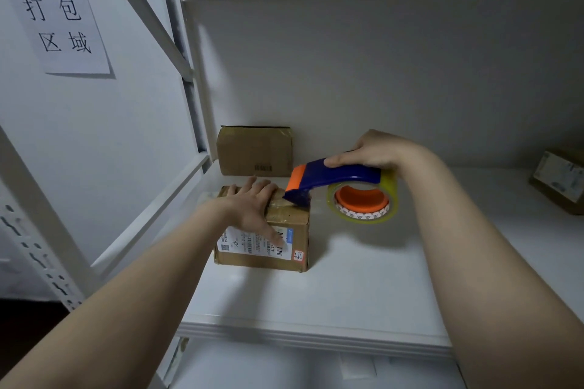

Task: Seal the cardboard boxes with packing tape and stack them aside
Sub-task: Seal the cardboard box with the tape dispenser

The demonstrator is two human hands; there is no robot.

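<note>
A small cardboard box (284,257) with a white shipping label on its front stands on the white shelf (316,300). My left hand (252,205) lies flat on the box's top, fingers straight, thumb down over the label. My right hand (376,150) grips the blue handle of a tape dispenser (335,178) with an orange tip and a roll of clear tape on an orange core. The dispenser's blade end touches the box's top right edge, where clear tape lies across the top.
A second brown box (254,151) stands at the back left against the wall. A third box (561,181) lies tilted at the far right. White rack uprights (41,230) run down the left side, with a paper sign (53,9) on the left wall.
</note>
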